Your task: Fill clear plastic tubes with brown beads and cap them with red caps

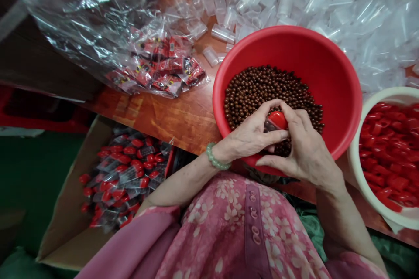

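Red-capped tube (276,120) sits pinched between left hand (250,137) and right hand (306,150), both closed on it, over the red basin's (334,74) near rim.

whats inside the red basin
The red basin holds a heap of small brown balls. Over its near rim, the left hand and right hand together hold a small red-capped container. The hands cover the balls beneath them; the container's contents cannot be seen.
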A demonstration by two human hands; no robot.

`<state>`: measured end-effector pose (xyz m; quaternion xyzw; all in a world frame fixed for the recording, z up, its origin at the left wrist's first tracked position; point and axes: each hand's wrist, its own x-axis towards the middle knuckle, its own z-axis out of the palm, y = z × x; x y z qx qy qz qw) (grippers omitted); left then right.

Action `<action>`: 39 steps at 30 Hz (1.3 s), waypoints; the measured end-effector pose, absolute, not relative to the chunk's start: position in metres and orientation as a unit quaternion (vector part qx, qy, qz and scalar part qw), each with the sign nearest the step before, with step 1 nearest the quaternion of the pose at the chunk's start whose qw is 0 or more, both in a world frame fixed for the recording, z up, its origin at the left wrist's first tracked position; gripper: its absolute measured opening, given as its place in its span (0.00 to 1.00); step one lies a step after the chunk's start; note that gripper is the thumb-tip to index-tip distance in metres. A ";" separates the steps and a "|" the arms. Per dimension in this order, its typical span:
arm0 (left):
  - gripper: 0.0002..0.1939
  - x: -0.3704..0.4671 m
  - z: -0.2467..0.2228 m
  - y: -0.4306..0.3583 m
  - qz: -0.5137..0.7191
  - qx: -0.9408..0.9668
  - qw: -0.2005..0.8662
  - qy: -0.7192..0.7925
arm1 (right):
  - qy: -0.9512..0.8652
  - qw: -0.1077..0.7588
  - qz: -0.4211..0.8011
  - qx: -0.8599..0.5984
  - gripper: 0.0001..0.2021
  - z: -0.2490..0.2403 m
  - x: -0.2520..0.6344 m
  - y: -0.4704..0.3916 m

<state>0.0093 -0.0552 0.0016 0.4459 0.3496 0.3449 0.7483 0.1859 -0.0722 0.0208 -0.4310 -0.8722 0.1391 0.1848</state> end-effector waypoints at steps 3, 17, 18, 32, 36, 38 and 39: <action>0.37 0.009 0.006 -0.056 0.353 0.383 0.783 0.339 | -0.866 0.204 0.079 -0.450 0.47 0.014 0.176 -0.073; 0.45 0.004 0.005 -0.058 0.349 0.295 0.845 0.277 | -0.872 0.258 0.087 -0.407 0.39 0.011 0.171 -0.065; 0.45 0.004 0.005 -0.057 0.350 0.287 0.847 0.277 | -0.871 0.252 0.087 -0.412 0.40 0.012 0.171 -0.065; 0.31 0.006 0.004 -0.058 0.353 0.343 0.834 0.249 | -0.874 0.300 0.039 -0.381 0.33 0.006 0.171 -0.067; 0.42 0.006 0.007 -0.059 0.375 0.431 0.768 0.290 | -0.872 0.318 0.028 -0.370 0.31 0.006 0.174 -0.068; 0.42 0.006 0.008 -0.059 0.379 0.449 0.751 0.303 | -0.872 0.320 0.023 -0.370 0.31 0.005 0.174 -0.068; 0.42 0.007 0.008 -0.060 0.384 0.458 0.740 0.309 | -0.872 0.320 0.017 -0.369 0.31 0.004 0.174 -0.069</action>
